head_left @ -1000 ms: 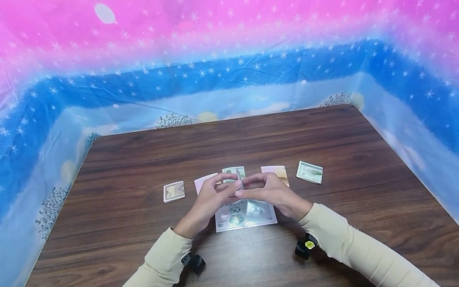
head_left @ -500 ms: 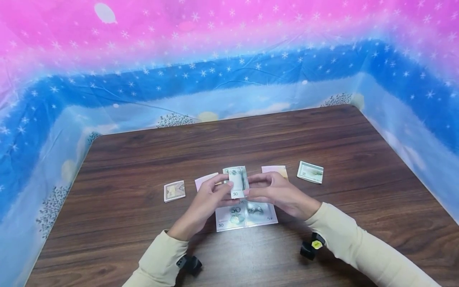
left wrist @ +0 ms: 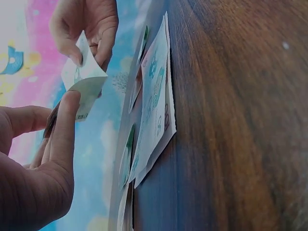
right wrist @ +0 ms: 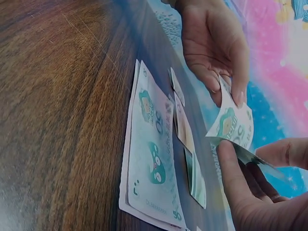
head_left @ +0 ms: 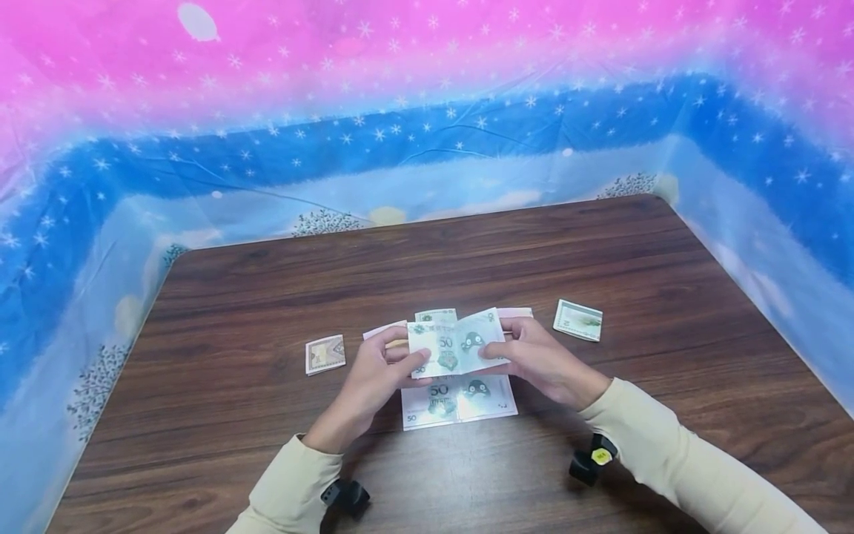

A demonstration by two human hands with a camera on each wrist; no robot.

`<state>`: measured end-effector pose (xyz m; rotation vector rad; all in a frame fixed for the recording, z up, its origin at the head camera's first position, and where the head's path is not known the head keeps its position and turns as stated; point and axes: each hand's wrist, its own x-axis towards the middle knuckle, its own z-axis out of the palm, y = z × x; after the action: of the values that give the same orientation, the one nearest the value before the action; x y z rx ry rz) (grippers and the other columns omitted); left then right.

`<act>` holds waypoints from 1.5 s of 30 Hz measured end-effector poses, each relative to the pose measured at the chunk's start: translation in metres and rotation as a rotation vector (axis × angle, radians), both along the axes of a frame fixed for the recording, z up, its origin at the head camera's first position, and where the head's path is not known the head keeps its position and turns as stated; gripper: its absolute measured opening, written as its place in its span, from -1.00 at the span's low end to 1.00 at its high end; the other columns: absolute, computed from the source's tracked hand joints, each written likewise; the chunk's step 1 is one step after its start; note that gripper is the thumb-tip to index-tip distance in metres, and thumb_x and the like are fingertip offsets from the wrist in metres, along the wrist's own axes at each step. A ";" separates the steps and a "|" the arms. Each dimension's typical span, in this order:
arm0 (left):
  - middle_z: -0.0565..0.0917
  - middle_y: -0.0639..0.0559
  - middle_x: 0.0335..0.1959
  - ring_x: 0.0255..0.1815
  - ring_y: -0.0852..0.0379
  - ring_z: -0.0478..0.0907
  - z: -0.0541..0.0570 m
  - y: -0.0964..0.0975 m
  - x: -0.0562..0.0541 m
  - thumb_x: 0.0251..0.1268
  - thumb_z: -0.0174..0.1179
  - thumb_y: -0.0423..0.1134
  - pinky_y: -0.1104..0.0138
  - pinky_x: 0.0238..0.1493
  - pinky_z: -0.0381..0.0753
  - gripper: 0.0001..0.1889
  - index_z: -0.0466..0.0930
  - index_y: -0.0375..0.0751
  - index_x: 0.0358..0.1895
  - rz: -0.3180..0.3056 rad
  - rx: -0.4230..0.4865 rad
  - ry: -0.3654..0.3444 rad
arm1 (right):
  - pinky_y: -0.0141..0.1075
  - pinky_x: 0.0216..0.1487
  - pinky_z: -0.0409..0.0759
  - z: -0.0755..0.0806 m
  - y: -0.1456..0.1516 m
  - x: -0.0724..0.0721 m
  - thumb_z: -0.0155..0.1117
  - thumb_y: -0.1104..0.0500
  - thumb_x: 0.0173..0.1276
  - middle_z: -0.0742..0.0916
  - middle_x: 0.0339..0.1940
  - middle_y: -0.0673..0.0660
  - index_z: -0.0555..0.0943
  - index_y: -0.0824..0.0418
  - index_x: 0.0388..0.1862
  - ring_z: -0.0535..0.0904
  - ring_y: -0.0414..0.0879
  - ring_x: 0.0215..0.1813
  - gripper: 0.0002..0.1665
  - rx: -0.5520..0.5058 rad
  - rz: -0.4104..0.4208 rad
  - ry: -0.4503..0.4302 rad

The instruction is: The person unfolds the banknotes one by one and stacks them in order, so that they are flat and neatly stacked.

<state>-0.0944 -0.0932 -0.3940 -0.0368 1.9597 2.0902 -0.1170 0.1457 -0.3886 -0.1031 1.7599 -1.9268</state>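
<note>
A green play banknote (head_left: 460, 345) marked 50 is spread above the table, a crease down its middle. My left hand (head_left: 373, 382) pinches its left end between thumb and fingers. At the right end, my right hand (head_left: 547, 367) grips it the same way. In the right wrist view the held note (right wrist: 228, 122) bends at its fold. Flat beneath it lies another green 50 note (head_left: 460, 411); the left wrist view shows a second sheet (left wrist: 161, 144) under that one. Its upper part is hidden by the held note in the head view.
Folded notes lie in a row behind: a brown one (head_left: 325, 355) at left, a pink one (head_left: 382, 331), a green one (head_left: 437, 316), another pink one (head_left: 517, 312), and a green note marked 2 (head_left: 577, 321) at right. A patterned cloth (head_left: 427, 148) hangs beyond the wooden table (head_left: 280, 289).
The note in my hands was edge-on and folded, then showed a narrow face, and now is opened out wide. My hands have moved apart. The notes on the table stay put.
</note>
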 end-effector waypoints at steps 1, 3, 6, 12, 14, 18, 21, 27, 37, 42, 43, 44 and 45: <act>0.72 -0.36 -0.06 -0.13 -0.04 0.74 0.000 0.000 0.000 0.35 0.22 -0.51 0.10 -0.15 0.76 -0.66 0.49 -0.45 0.16 0.006 -0.006 -0.003 | -0.04 0.18 0.64 0.000 0.001 0.000 0.14 0.46 0.32 0.65 0.12 0.36 0.37 0.54 0.32 0.65 0.06 0.09 -0.43 0.002 -0.003 0.001; 0.73 -0.35 -0.08 -0.14 -0.04 0.74 0.000 0.000 0.000 0.34 0.23 -0.51 0.11 -0.16 0.77 -0.66 0.49 -0.44 0.16 0.016 -0.010 -0.007 | -0.03 0.17 0.64 -0.001 0.002 -0.001 0.15 0.47 0.33 0.66 0.12 0.36 0.37 0.54 0.32 0.66 0.06 0.09 -0.44 0.004 -0.005 0.005; 0.73 -0.35 -0.09 -0.15 -0.05 0.74 -0.001 -0.002 0.001 0.33 0.23 -0.52 0.10 -0.16 0.77 -0.63 0.49 -0.43 0.18 0.025 -0.013 -0.012 | -0.02 0.18 0.63 -0.002 0.003 -0.002 0.15 0.47 0.35 0.66 0.13 0.37 0.36 0.54 0.32 0.67 0.05 0.10 -0.45 0.006 -0.006 0.001; 0.72 -0.38 -0.08 -0.13 -0.08 0.73 -0.002 -0.006 0.001 0.32 0.23 -0.54 0.08 -0.17 0.77 -0.57 0.46 -0.42 0.24 0.023 -0.006 -0.017 | -0.04 0.17 0.64 -0.003 0.007 -0.001 0.18 0.46 0.36 0.69 0.09 0.33 0.37 0.56 0.30 0.68 0.04 0.08 -0.46 0.005 -0.019 -0.015; 0.71 -0.40 -0.07 -0.12 -0.09 0.73 -0.003 -0.008 0.001 0.32 0.23 -0.54 0.07 -0.16 0.76 -0.58 0.45 -0.44 0.23 0.007 -0.011 -0.012 | -0.05 0.17 0.64 -0.003 0.008 0.000 0.20 0.45 0.36 0.70 0.07 0.32 0.38 0.56 0.29 0.69 0.03 0.07 -0.47 0.004 -0.016 -0.017; 0.71 -0.40 -0.09 -0.12 -0.06 0.72 -0.004 -0.012 0.002 0.33 0.22 -0.53 0.08 -0.16 0.76 -0.61 0.43 -0.48 0.20 -0.049 -0.045 0.005 | -0.05 0.14 0.66 -0.003 0.010 0.000 0.22 0.44 0.35 0.71 0.05 0.31 0.39 0.56 0.29 0.70 0.02 0.04 -0.46 0.010 -0.007 -0.017; 0.72 -0.38 -0.12 -0.15 -0.02 0.72 -0.005 -0.015 0.004 0.32 0.22 -0.54 0.09 -0.18 0.77 -0.61 0.42 -0.50 0.18 -0.078 -0.076 0.014 | -0.10 0.08 0.69 -0.003 0.011 0.000 0.25 0.44 0.34 0.73 0.00 0.32 0.43 0.57 0.26 0.72 0.00 -0.02 -0.48 0.049 -0.021 -0.008; 0.73 -0.23 -0.35 -0.36 -0.08 0.75 -0.004 -0.021 0.009 0.31 0.27 -0.52 0.08 -0.30 0.77 -0.55 0.37 -0.52 0.21 -0.129 -0.179 0.012 | -0.28 -0.17 0.72 -0.008 0.013 0.002 0.38 0.41 0.25 0.79 -0.19 0.24 0.53 0.52 0.05 0.73 -0.09 -0.21 -0.60 0.223 -0.036 0.068; 0.70 -0.03 -0.58 -0.66 0.03 0.68 -0.002 -0.025 0.016 0.25 0.40 -0.38 0.24 -0.58 0.71 -0.46 0.40 -0.46 0.24 -0.255 -0.540 0.135 | -0.38 -0.37 0.61 -0.017 0.015 0.007 0.54 0.42 0.05 0.73 -0.47 0.07 0.59 0.42 -0.21 0.61 -0.16 -0.39 -0.66 0.395 0.061 0.270; 0.65 0.08 -0.67 -0.75 0.20 0.60 -0.002 -0.022 0.016 0.21 0.44 -0.34 0.29 -0.67 0.62 -0.54 0.50 -0.36 0.14 -0.275 -0.708 0.203 | -0.40 -0.44 0.47 -0.020 0.014 0.007 0.63 0.36 -0.03 0.62 -0.59 -0.04 0.61 0.31 -0.31 0.48 -0.21 -0.50 -0.65 0.551 0.109 0.450; 0.64 0.09 -0.69 -0.76 0.21 0.59 -0.002 -0.021 0.016 0.21 0.45 -0.33 0.30 -0.68 0.61 -0.53 0.50 -0.37 0.14 -0.281 -0.733 0.210 | -0.39 -0.45 0.44 -0.021 0.014 0.007 0.64 0.34 -0.05 0.60 -0.60 -0.06 0.62 0.29 -0.31 0.46 -0.22 -0.51 -0.64 0.584 0.111 0.478; 0.63 0.11 -0.70 -0.77 0.23 0.57 -0.002 -0.021 0.016 0.21 0.45 -0.32 0.30 -0.68 0.60 -0.52 0.50 -0.38 0.16 -0.287 -0.758 0.218 | -0.38 -0.45 0.43 -0.021 0.013 0.007 0.66 0.32 -0.06 0.59 -0.60 -0.06 0.62 0.28 -0.31 0.45 -0.22 -0.51 -0.62 0.618 0.112 0.505; 0.62 0.13 -0.72 -0.79 0.25 0.56 -0.003 -0.020 0.016 0.22 0.45 -0.30 0.30 -0.68 0.58 -0.51 0.51 -0.38 0.15 -0.292 -0.780 0.225 | -0.38 -0.46 0.42 -0.022 0.013 0.007 0.67 0.31 -0.07 0.57 -0.61 -0.07 0.63 0.27 -0.30 0.44 -0.22 -0.52 -0.61 0.648 0.113 0.531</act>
<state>-0.0782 -0.1136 -0.3967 0.3190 2.6027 1.0989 -0.1097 0.1584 -0.4106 -0.5010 2.5752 -1.2271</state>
